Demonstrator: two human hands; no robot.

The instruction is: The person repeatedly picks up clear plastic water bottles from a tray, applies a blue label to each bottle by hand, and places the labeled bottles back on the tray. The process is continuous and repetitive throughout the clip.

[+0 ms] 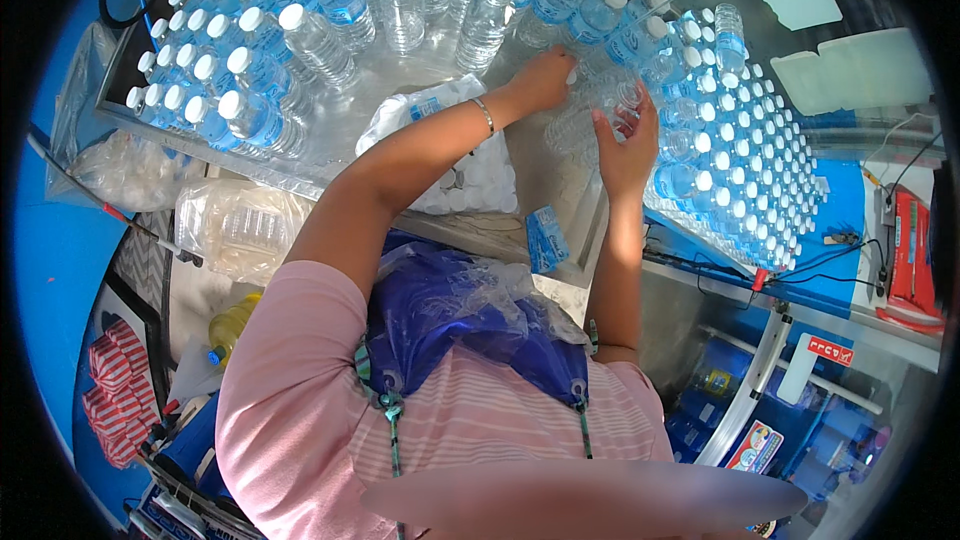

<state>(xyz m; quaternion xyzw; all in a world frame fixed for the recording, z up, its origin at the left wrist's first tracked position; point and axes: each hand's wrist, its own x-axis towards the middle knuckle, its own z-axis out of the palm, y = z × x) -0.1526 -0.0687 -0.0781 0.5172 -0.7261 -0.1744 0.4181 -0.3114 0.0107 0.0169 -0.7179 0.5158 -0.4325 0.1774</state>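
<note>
My left hand (540, 79) is closed at the tray's right side, with a small white bottle cap (572, 76) showing at its fingertips. Beside it, my right hand (630, 145) curves its thumb and fingers around a clear plastic bottle (628, 98); glare hides much of the bottle's outline. More clear unlabelled bottles (572, 132) lie close to both hands. Under my left forearm is an open plastic bag of white caps (470, 185). A stack of blue labels (546, 238) rests at the near edge of the metal tray (330, 145).
Filled, blue-labelled bottles (255, 115) crowd the tray's left and far sides. Many more capped bottles (745, 165) stand in dense rows at the right. Black cables (800, 275) run along the right, above a glass-door cooler (745, 390). Clear plastic wrap (240, 225) hangs at the left.
</note>
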